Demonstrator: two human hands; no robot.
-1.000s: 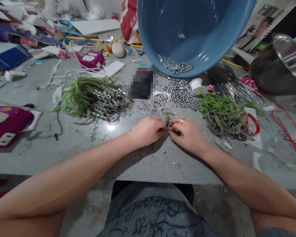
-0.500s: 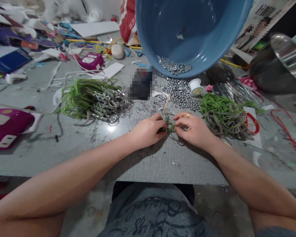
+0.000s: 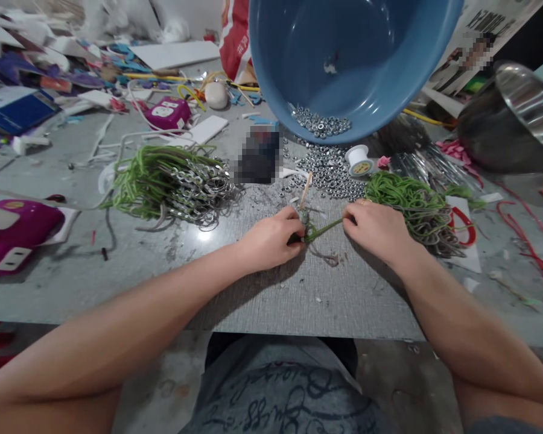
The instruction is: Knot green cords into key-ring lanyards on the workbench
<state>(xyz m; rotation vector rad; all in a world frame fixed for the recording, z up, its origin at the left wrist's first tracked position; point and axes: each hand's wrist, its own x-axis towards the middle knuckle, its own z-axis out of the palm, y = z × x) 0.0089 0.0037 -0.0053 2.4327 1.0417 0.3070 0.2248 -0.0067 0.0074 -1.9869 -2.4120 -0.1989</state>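
A green cord (image 3: 326, 229) stretches between my two hands above the grey tabletop. My left hand (image 3: 276, 236) is closed in a pinch on its left end, where a small green tangle sits at the fingertips. My right hand (image 3: 374, 229) is closed on the other end, thumb and fingers pressed together. A loose grey cord end (image 3: 328, 258) lies on the table just below the green one. Right behind my right hand is a bundle of green and grey cords (image 3: 402, 196). Whatever lies inside my left fingers is hidden.
A blue basin (image 3: 344, 66) holding some metal nuts leans over a spread of loose nuts (image 3: 328, 172). Beside them stands a white spool (image 3: 359, 161). To the left lies a green cord bundle with metal pieces (image 3: 163, 181); a steel bowl (image 3: 502, 120) is at right.
My right hand has moved right, away from my left hand, drawing the green cord out straight between them. My left hand has stayed nearly in place.
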